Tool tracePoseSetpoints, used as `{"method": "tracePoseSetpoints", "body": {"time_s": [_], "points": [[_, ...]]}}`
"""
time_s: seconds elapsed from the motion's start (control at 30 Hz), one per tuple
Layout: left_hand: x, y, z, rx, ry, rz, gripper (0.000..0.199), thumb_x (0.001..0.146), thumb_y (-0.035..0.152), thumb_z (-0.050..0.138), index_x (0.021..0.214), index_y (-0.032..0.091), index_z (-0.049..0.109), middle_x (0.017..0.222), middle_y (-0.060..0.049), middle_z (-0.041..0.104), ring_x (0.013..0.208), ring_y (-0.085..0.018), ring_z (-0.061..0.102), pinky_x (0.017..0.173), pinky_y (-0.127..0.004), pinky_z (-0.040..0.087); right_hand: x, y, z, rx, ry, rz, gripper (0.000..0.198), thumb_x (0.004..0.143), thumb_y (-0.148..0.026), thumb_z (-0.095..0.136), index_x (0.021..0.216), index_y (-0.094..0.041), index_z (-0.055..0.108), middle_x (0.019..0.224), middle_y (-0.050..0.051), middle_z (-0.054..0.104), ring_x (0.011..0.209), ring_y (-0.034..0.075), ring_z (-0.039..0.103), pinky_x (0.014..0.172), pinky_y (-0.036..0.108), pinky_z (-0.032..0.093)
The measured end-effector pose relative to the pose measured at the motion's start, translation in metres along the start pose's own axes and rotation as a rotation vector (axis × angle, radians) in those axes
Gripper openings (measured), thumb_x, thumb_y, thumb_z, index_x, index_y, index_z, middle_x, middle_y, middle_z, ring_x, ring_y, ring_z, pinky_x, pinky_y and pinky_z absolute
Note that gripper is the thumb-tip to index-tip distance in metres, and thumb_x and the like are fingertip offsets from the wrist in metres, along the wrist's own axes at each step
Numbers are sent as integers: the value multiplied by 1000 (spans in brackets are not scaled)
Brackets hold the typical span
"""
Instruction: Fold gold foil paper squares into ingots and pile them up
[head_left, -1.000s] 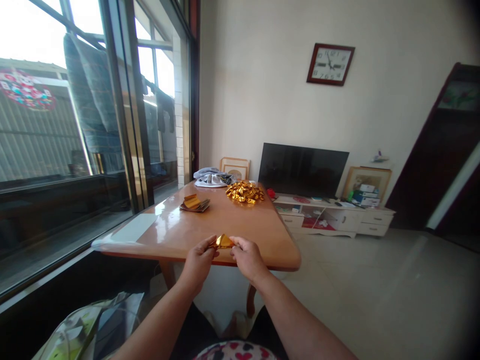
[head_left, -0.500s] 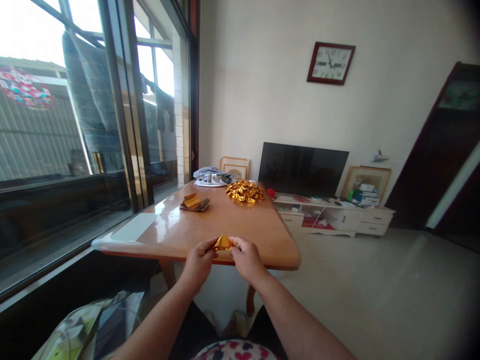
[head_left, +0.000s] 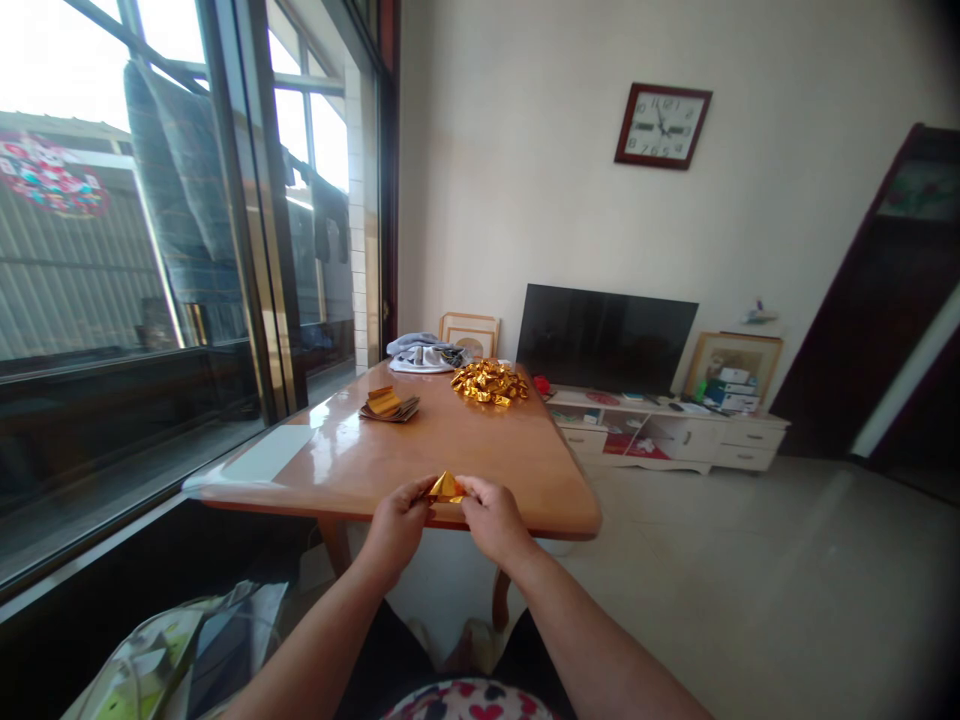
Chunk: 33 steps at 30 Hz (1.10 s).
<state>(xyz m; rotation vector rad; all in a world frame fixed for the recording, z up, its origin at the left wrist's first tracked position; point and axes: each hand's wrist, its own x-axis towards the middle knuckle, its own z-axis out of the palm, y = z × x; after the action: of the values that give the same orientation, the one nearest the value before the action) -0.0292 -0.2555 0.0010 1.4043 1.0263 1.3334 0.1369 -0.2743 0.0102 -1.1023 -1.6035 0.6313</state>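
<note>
Daylight from left via window (head_left: 255, 200), sky (head_left: 45, 60) blown out. White glare on left half of desk (head_left: 465, 430); soft sheen on floor (head_left: 712, 560). Wide-angle stretch at edges, right corners vignetted black. Clock (head_left: 662, 126) numerals soft. Held gold foil (head_left: 447, 487) glints.

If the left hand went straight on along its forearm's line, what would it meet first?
Past the held foil, the left hand would likely meet the pile of gold foil pieces across the tabletop. The right hand sits close beside that line, though; depth is unclear from one view.
</note>
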Motion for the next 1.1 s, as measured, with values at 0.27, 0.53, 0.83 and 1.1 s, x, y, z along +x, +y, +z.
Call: {"method": "tracePoseSetpoints", "body": {"time_s": [0.27, 0.53, 0.83, 1.1], "points": [[1, -5, -4, -26, 1, -46, 45, 71, 27, 71, 115, 17, 77, 112, -11, 76, 94, -25, 69, 81, -33, 53, 0, 9, 5, 95, -3, 107, 46, 78, -17, 49, 116, -21, 75, 92, 3, 77, 86, 22, 70, 77, 33, 56], [6, -12, -6, 103, -78, 6, 51, 75, 26, 62, 123, 15, 73, 113, -10, 75, 98, -26, 68, 82, -33, 53, -1, 4, 2, 43, -52, 101, 49, 78, -15, 47, 117, -21, 75, 94, 2, 77, 85, 20, 68, 80, 31, 54], [7, -12, -7, 155, -32, 12, 50, 76, 27, 59, 122, 12, 72, 108, -11, 76, 92, -25, 69, 79, -33, 54, 2, 7, 3, -8, -27, 84, 44, 80, -15, 48, 114, -20, 75, 103, 4, 77, 94, 22, 70, 89, 33, 53], [4, -8, -5, 139, 47, -31, 51, 74, 31, 65, 121, 12, 73, 105, -11, 78, 84, -23, 70, 71, -29, 53, 2, 8, 5, -121, 27, 80, 34, 85, -19, 51, 108, -20, 76, 100, 6, 78, 91, 23, 71, 81, 31, 53]]}}
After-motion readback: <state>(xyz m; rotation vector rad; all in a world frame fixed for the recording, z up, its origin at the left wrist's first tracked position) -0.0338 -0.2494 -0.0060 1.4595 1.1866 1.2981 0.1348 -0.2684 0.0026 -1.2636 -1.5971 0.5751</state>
